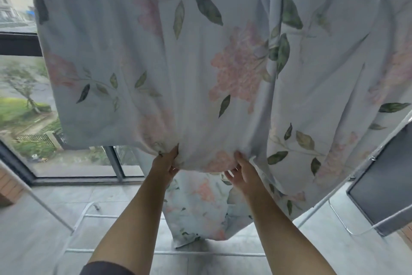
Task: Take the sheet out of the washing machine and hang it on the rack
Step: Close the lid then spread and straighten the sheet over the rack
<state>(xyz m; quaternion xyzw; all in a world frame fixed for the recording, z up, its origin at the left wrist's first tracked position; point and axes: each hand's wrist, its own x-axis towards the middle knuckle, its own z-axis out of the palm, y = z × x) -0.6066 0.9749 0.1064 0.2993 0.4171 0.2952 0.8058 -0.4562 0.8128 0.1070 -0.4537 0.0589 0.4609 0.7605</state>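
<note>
Both left hand and right hand pinch the pale floral cotton sheet at its hem; uneven tugging could drag it off the white metal rack.

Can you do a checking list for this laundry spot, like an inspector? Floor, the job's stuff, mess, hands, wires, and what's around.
Surface: grey tiled floor; the rack's legs stand on it.
Job's things: flowered sheet hangs down from above the picture, with folds in the middle and a lower part dangling near the floor. White rack shows only as legs and low bars.
Clutter: nothing seen.
Hands: left hand grips the sheet's lower edge. Right hand touches that edge beside it; its grip is unclear.
Cables: nothing seen.
Surroundings: big window on the left with a tree outside; dark panel on the right.
</note>
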